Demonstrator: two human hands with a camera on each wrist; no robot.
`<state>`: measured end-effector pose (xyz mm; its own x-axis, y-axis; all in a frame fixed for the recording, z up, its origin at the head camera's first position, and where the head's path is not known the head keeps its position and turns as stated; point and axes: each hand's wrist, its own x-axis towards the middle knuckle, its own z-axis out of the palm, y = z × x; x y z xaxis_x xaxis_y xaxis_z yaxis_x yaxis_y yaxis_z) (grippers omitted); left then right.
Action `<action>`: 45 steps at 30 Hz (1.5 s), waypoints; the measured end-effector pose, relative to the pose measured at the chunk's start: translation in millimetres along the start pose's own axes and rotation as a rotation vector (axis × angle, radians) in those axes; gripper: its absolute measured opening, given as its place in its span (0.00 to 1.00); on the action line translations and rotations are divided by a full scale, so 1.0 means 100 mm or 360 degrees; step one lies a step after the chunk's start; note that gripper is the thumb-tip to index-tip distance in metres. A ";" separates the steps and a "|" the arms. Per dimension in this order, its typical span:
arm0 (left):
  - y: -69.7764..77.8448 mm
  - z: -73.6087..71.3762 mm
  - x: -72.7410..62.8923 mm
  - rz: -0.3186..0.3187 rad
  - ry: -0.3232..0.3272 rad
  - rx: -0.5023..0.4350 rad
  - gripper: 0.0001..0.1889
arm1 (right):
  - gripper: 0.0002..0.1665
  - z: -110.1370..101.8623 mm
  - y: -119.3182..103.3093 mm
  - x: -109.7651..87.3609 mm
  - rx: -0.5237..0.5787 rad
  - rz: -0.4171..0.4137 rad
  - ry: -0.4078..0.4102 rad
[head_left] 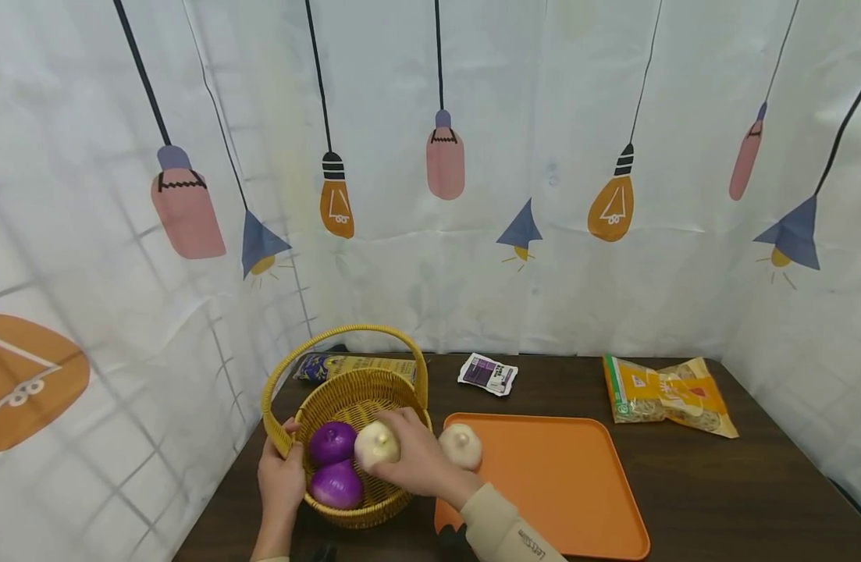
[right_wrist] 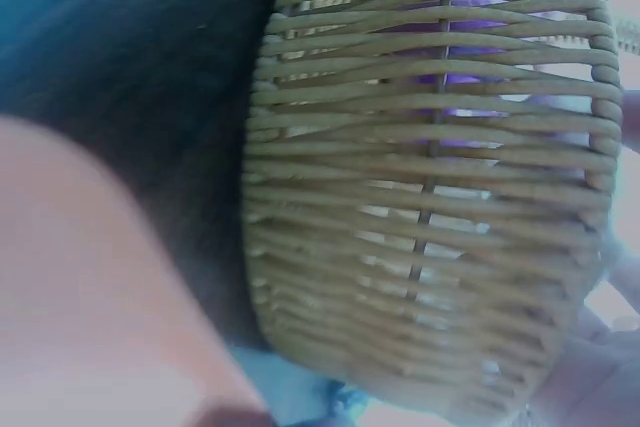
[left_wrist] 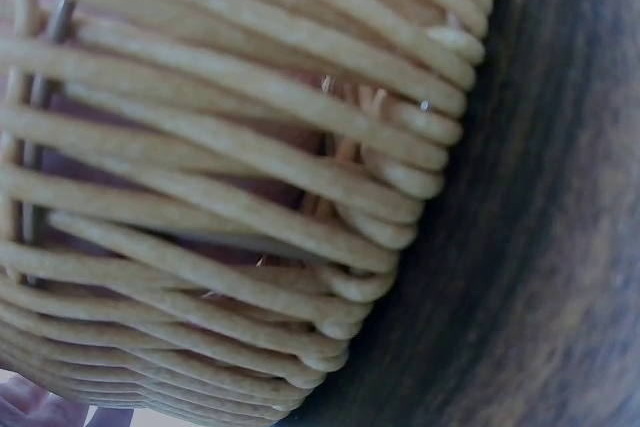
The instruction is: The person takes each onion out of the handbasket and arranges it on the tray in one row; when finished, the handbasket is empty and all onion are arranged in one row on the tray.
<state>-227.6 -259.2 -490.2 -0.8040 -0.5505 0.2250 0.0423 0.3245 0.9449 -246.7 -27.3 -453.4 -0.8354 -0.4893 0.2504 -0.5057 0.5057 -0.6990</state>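
Observation:
A yellow wicker basket [head_left: 360,388] with a tall arched handle stands at the left of the dark table. My left hand [head_left: 281,474] grips its left side, where the handle meets the rim. Inside lie two purple onions [head_left: 333,442], one in front of the other. With fingers and thumb curled round it, my right hand [head_left: 418,457] holds a white onion [head_left: 375,447] within the basket's mouth, beside the purple ones. Another white onion [head_left: 461,446] sits at the far left corner of an orange tray [head_left: 549,484]. Both wrist views are filled mostly by the basket's woven wall [right_wrist: 430,167].
Behind the basket lies a blue and yellow bag [head_left: 319,367], partly hidden by it. A small white and purple packet [head_left: 488,375] is at the back middle. An orange and yellow noodle bag [head_left: 672,396] lies at the back right. White printed curtains [head_left: 416,289] border the table.

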 end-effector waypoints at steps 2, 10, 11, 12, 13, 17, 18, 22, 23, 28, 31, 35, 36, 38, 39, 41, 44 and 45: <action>0.00 0.00 0.00 -0.0003 0.0007 0.0007 0.16 | 0.42 -0.03 0.02 -0.06 0.0052 -0.0011 0.0027; 0.01 -0.02 -0.01 -0.0035 0.0007 0.0008 0.17 | 0.39 -0.18 0.05 -0.29 0.0260 -0.0070 0.0193; 0.01 -0.02 -0.01 -0.0038 0.0009 0.0010 0.17 | 0.39 -0.20 0.06 -0.32 0.0276 -0.0079 0.0214; 0.01 -0.02 -0.01 -0.0036 0.0011 0.0009 0.17 | 0.38 -0.22 0.07 -0.34 0.0303 -0.0093 0.0233; 0.01 -0.03 -0.01 -0.0035 0.0016 0.0011 0.18 | 0.38 -0.24 0.07 -0.37 0.0330 -0.0105 0.0252; 0.01 -0.03 -0.01 -0.0030 0.0029 0.0011 0.18 | 0.37 -0.29 0.13 -0.46 0.0477 -0.0109 0.0297; 0.01 -0.03 -0.01 -0.0028 0.0029 0.0005 0.18 | 0.37 -0.30 0.15 -0.48 0.0524 -0.0097 0.0292; 0.01 -0.03 -0.01 -0.0035 0.0015 -0.0007 0.18 | 0.36 -0.34 0.26 -0.57 0.0628 -0.0040 0.0290; 0.01 -0.03 -0.01 -0.0034 0.0009 -0.0011 0.17 | 0.36 -0.36 0.28 -0.59 0.0627 -0.0028 0.0296; 0.02 -0.02 -0.01 -0.0032 0.0005 -0.0025 0.17 | 0.37 -0.46 0.40 -0.74 0.0602 0.0040 0.0386; 0.02 -0.02 0.00 -0.0023 0.0010 -0.0030 0.17 | 0.37 -0.51 0.47 -0.82 0.0568 0.0104 0.0450; 0.02 -0.01 -0.01 -0.0010 0.0001 -0.0026 0.16 | 0.37 -0.57 0.57 -0.93 0.0469 0.0156 0.0558; 0.02 0.00 0.00 -0.0008 0.0003 -0.0025 0.16 | 0.37 -0.58 0.60 -0.96 0.0444 0.0155 0.0587; 0.01 0.00 -0.01 -0.0004 0.0002 -0.0023 0.16 | 0.37 -0.60 0.65 -0.99 0.0433 0.0164 0.0644; 0.01 0.01 -0.01 -0.0002 0.0004 -0.0025 0.16 | 0.37 -0.61 0.67 -1.01 0.0429 0.0171 0.0671; 0.01 0.01 -0.01 0.0000 0.0012 -0.0028 0.16 | 0.37 -0.63 0.72 -1.03 0.0431 0.0197 0.0714; 0.01 0.00 -0.01 -0.0001 0.0007 -0.0032 0.15 | 0.38 -0.63 0.78 -1.06 0.0451 0.0267 0.0758; 0.01 0.00 -0.01 -0.0004 0.0007 -0.0030 0.15 | 0.38 -0.63 0.80 -1.06 0.0457 0.0290 0.0764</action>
<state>-227.2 -258.2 -489.6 -0.8014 -0.5546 0.2239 0.0517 0.3087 0.9498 -212.3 110.3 -493.6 -0.9412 -0.0020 0.3378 -0.3222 0.3062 -0.8958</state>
